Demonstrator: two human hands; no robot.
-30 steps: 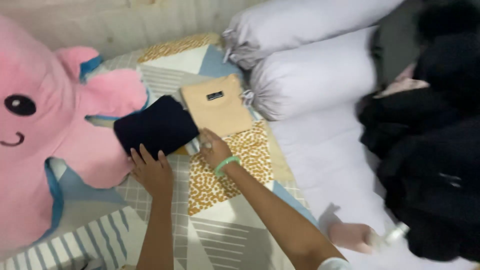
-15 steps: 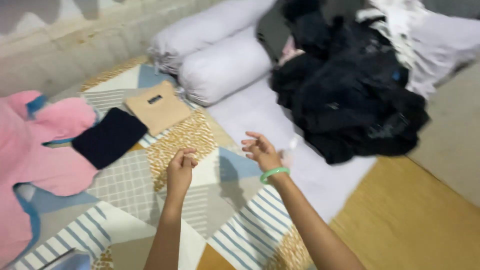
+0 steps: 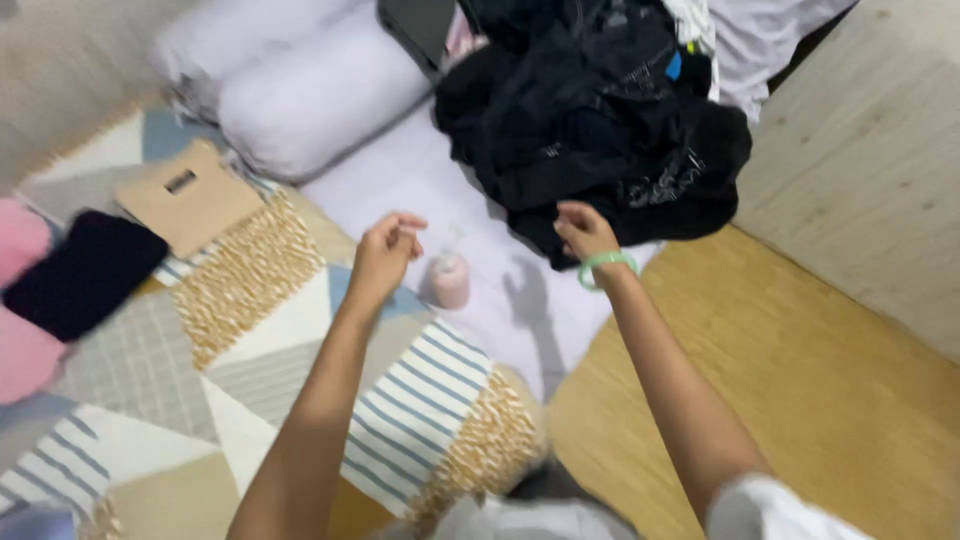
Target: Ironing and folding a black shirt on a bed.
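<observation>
My right hand [image 3: 583, 229], with a green band on the wrist, reaches up to the near edge of a pile of black clothes [image 3: 590, 110] and touches the dark fabric; a firm grip is not visible. My left hand [image 3: 388, 250] hovers loosely curled above the white sheet [image 3: 400, 180], holding nothing, next to a small pink bottle [image 3: 448, 280]. Two folded pieces lie at the left on the patterned blanket [image 3: 250, 340]: a tan one [image 3: 190, 208] and a black one [image 3: 85, 272].
Two white bolster pillows [image 3: 300, 90] lie at the back beside a wall. A pink plush toy [image 3: 25, 300] shows at the left edge. Yellow wooden floor [image 3: 780, 380] and a pale wooden panel [image 3: 870, 170] are on the right.
My view has swung right, away from the folded pieces. Both hands have moved right and forward; the right hand has reached the black clothes pile.
</observation>
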